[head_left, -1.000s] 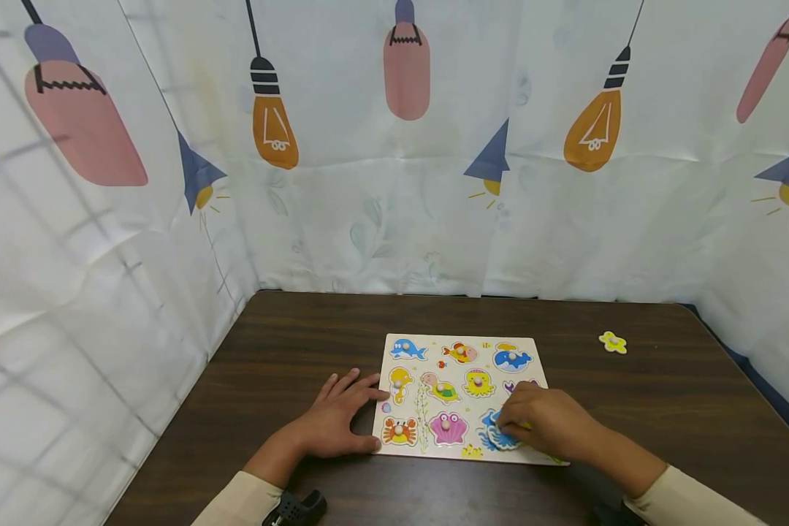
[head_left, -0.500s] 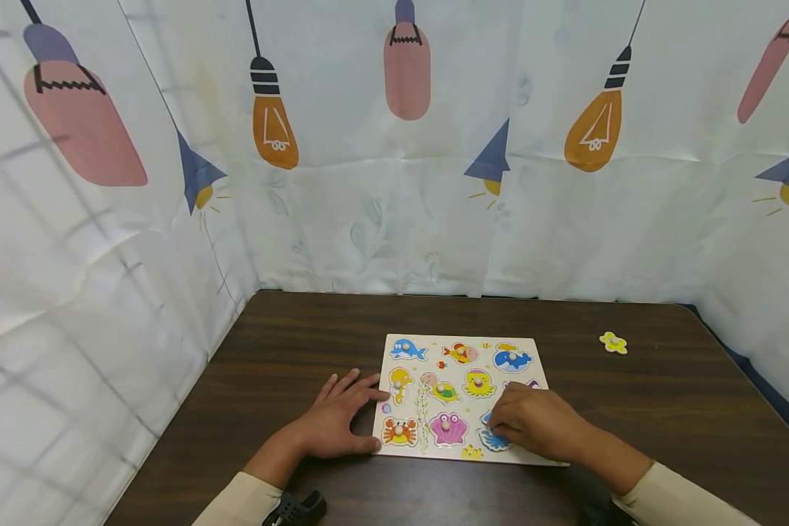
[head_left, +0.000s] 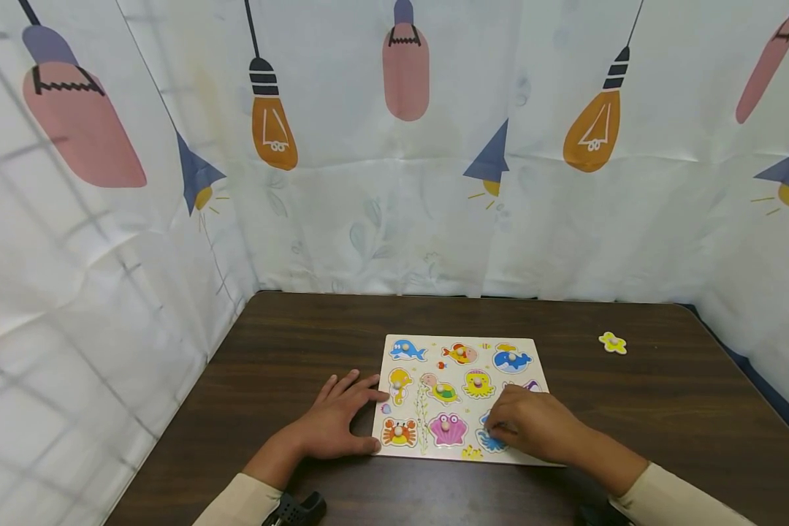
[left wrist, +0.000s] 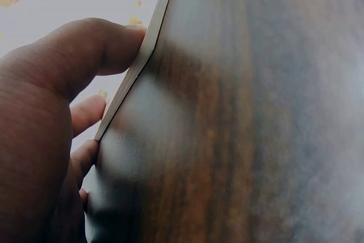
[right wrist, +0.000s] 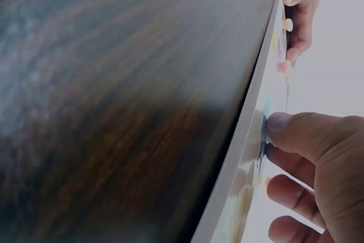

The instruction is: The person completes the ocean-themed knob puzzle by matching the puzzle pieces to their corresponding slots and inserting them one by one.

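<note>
A pale wooden peg puzzle board [head_left: 427, 448] with sea-animal pieces lies flat on the table. My left hand [head_left: 337, 416] is spread at its left edge, thumb and index finger touching the board; in the left wrist view the thumb [left wrist: 96, 46] lies against the edge. With thumb and index finger, my right hand [head_left: 540, 424] pinches a blue puzzle piece [head_left: 489, 440] at the board's lower right. Fingers cover most of that piece, so its shape is hard to tell. The right wrist view has the right thumb [right wrist: 298, 132] close to the board's face.
A yellow star-like puzzle piece [head_left: 613, 342] lies on the dark wooden table [head_left: 329, 329], right of the board. A pink shell piece [head_left: 448, 428] and a crab piece [head_left: 399, 432] sit in the board's front row. A patterned white curtain [head_left: 342, 219] hangs behind.
My right hand has shifted slightly left with the blue piece, which was tilted over the printed blue spot and now lies lower there. The left hand has stayed still.
</note>
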Demonstrator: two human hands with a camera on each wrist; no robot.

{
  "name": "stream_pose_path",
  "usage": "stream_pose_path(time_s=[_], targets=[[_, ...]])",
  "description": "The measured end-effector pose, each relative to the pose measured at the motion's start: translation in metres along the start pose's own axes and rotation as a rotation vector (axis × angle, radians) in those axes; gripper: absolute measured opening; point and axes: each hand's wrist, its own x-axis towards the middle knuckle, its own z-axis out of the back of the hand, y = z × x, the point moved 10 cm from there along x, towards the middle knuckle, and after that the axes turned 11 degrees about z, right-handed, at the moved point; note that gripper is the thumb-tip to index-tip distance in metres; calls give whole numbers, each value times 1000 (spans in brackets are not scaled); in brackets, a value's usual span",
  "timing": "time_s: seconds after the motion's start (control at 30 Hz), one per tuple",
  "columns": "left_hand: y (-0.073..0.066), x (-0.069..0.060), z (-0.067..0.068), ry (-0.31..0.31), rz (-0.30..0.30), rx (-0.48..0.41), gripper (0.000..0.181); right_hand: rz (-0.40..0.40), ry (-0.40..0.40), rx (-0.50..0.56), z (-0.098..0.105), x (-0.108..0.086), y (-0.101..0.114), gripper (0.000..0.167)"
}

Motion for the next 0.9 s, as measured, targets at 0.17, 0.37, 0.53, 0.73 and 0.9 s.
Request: stream_pose_path(time_s=[0.17, 0.37, 0.53, 0.73, 0.9], targets=[[0, 1, -1, 0, 1, 2, 73, -38, 0, 14, 6, -5, -6, 9], [0, 1, 0, 0, 3, 14, 73, -128, 12, 11, 14, -20, -23, 15], [0, 1, 0, 4, 4, 9, 73, -176, -7, 1, 22, -30, -37, 15], [0, 1, 0, 1, 5, 16, 73, -243, -32, -41, 33, -43, -55, 17], [1, 2, -1, 2, 8, 16, 72, -305, -43, -72, 42, -54, -68, 19]])
